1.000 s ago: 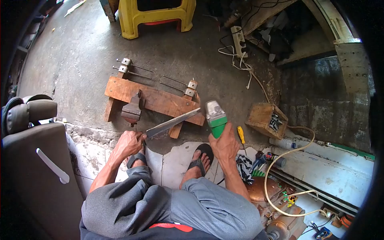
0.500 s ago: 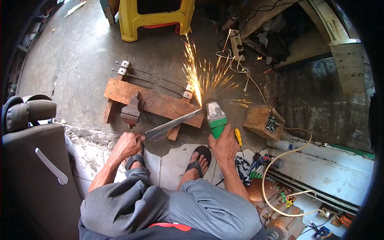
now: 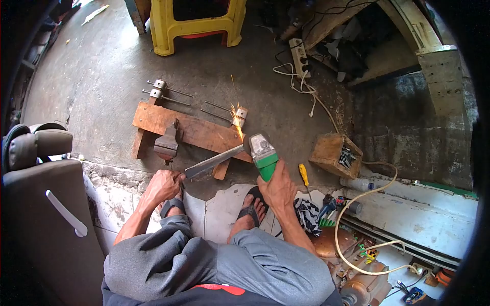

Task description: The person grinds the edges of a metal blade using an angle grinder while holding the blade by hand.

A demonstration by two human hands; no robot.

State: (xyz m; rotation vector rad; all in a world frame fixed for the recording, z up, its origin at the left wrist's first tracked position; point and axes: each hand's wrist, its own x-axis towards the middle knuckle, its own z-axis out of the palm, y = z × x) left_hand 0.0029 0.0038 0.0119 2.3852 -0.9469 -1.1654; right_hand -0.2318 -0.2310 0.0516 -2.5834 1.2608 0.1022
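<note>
My left hand (image 3: 164, 185) is closed on the near end of a long flat metal blade (image 3: 214, 162), which slants up to the right across a low wooden bench (image 3: 196, 133). A green and grey angle grinder (image 3: 265, 159) is gripped in my right hand (image 3: 278, 189). The grinder's head meets the far end of the blade, and a small spray of orange sparks (image 3: 237, 125) flies up from there. My left fingertips are partly hidden. A rusty bench vise (image 3: 167, 143) is fixed to the bench, just above my left hand.
A yellow plastic stool (image 3: 196, 26) stands beyond the bench. To the right are a wooden box (image 3: 334, 155) of metal pieces, a yellow-handled screwdriver (image 3: 303, 175), a power strip (image 3: 299, 57) and a looping pale cable (image 3: 337, 239). A grey padded seat (image 3: 48, 214) is on the left.
My right hand and the grinder have shifted slightly left along the blade. The spark spray has become much smaller. My left hand has stayed in about the same place.
</note>
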